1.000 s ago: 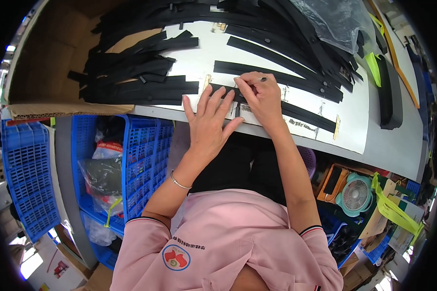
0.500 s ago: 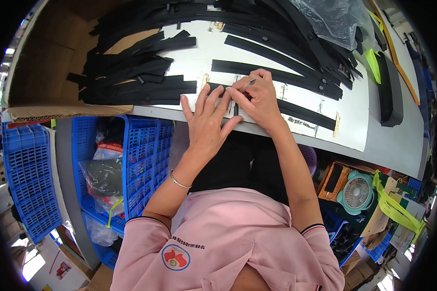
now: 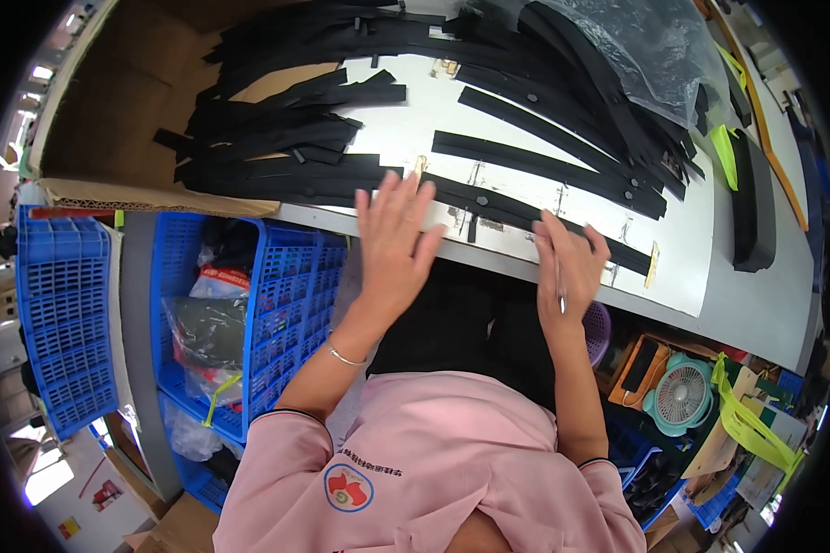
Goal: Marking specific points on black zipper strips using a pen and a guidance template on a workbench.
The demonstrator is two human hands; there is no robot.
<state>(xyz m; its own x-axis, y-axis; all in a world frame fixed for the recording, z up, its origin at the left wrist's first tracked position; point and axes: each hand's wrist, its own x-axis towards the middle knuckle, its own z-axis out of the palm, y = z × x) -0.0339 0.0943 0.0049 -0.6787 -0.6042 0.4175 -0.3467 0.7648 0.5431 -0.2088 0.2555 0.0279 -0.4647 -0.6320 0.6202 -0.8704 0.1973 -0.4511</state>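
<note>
A long black fabric strip (image 3: 521,213) lies along the near edge of the white board (image 3: 678,286), with a small round dark disc (image 3: 481,201) on it. My left hand (image 3: 397,241) is open, its fingers stretched out over the strip's left end; whether they press on it I cannot tell. At the strip's right part is my right hand (image 3: 570,267), fingertips at its near edge. A slim pen (image 3: 563,297) is tucked in that hand, its metallic end pointing toward me. A short black piece (image 3: 472,228) sticks out below the strip, between my hands.
More black strips (image 3: 563,166) lie farther back on the board. Others pile into a cardboard box (image 3: 148,101) at the left. Clear plastic (image 3: 646,55) and a black block (image 3: 752,203) are at the right. Below the table stand blue baskets (image 3: 290,304) and a teal fan (image 3: 681,396).
My hands have moved apart. The right hand has drawn back to the right, the pen now turned toward me, uncovering the strip's middle and the disc. The left hand has straightened its fingers.
</note>
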